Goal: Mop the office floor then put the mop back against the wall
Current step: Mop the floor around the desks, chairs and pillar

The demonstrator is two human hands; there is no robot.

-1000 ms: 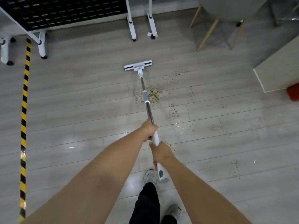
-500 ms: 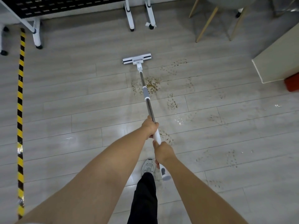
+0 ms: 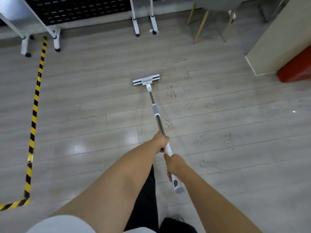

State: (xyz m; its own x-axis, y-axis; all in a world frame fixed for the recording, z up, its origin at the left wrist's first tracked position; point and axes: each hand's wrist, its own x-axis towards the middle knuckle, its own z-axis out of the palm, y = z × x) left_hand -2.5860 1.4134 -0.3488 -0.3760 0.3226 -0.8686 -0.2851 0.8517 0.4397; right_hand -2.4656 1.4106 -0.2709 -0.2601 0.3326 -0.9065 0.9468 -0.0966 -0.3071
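Observation:
A flat white mop head (image 3: pixel 146 79) rests on the grey plank floor (image 3: pixel 84 115) ahead of me, over a brownish dirt patch. Its metal and white handle (image 3: pixel 158 120) slants back toward my body. My left hand (image 3: pixel 162 141) grips the handle higher up the shaft. Just behind it, my right hand (image 3: pixel 175 163) grips the white end section, whose grey cap sticks out below. Dirty footprint marks (image 3: pixel 171 93) trail across the boards to the right of the mop.
Yellow-black hazard tape (image 3: pixel 34 111) runs along the left and turns at the near corner. White wheeled rack legs (image 3: pixel 136 29) stand at the back. A chair with wooden legs (image 3: pixel 200 27) stands back right. A cream cabinet (image 3: pixel 276 52) and a red object (image 3: pixel 296 69) are at the right.
The mop head has been pulled back toward me over the large dirt patch, which is now mostly under it. The view has tilted, showing more of the tape corner.

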